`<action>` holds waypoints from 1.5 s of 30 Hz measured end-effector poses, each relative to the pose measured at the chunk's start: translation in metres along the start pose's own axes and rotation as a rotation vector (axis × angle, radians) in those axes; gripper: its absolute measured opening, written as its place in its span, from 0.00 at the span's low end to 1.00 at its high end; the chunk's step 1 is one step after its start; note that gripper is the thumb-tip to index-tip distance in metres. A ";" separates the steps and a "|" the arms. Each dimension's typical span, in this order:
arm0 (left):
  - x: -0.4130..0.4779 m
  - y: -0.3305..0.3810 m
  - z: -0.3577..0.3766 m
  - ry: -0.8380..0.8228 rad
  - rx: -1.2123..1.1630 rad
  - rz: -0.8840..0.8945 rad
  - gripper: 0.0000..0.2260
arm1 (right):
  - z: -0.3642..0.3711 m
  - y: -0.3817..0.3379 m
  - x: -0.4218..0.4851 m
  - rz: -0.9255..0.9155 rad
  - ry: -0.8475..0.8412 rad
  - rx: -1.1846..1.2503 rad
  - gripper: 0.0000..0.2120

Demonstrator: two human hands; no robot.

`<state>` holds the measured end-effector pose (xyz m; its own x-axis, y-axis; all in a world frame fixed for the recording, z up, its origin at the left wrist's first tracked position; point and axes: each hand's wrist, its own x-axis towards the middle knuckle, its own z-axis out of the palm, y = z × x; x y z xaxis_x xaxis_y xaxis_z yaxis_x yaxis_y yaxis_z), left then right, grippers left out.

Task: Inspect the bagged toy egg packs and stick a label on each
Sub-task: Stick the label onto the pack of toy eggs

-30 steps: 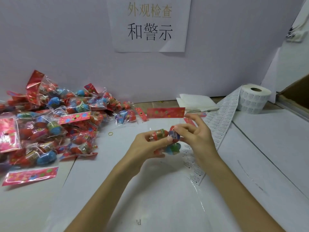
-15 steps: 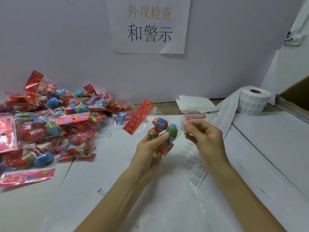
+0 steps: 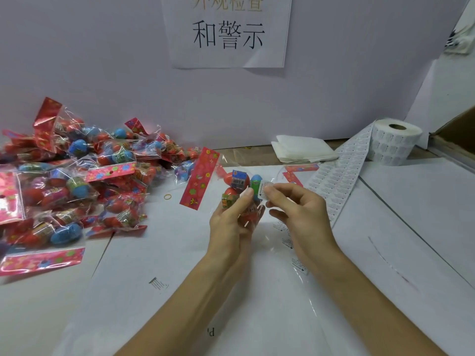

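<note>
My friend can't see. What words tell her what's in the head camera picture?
A person's left hand holds a clear bag of toy eggs above a white table while the right hand pinches a small white label at its side. More egg bags are heaped on the left; a label roll sits far right.

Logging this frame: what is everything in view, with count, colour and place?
held egg pack: one, clear bag, red and blue eggs; centre.
label: one, white; by the held egg pack.
pile of egg packs: many, red and blue; table left.
label roll: one, white; far right, strip trailing toward centre.
folded sheets: one stack, white; back centre.
rubber band: one, yellow; beside the pile.
wall sign: one, white; top centre.
left hand: grips the held egg pack.
right hand: pinches the label.
</note>
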<state>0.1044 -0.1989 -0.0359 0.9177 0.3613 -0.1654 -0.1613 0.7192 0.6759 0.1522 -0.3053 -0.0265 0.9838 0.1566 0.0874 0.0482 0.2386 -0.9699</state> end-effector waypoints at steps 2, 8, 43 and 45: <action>-0.001 -0.001 0.001 0.002 -0.021 -0.008 0.20 | 0.001 0.001 -0.001 0.004 0.028 0.003 0.04; -0.002 -0.003 0.001 -0.001 -0.010 0.012 0.20 | 0.003 0.001 -0.003 0.000 0.048 -0.020 0.06; 0.005 -0.002 -0.006 0.004 0.097 -0.029 0.17 | -0.008 0.003 0.006 -0.074 0.112 -0.329 0.20; 0.005 0.001 -0.006 -0.054 0.132 -0.053 0.18 | -0.008 -0.002 0.008 0.001 -0.024 -0.262 0.11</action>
<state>0.1067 -0.1926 -0.0407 0.9425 0.2897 -0.1667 -0.0661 0.6505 0.7566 0.1613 -0.3128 -0.0254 0.9796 0.1803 0.0888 0.0935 -0.0175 -0.9955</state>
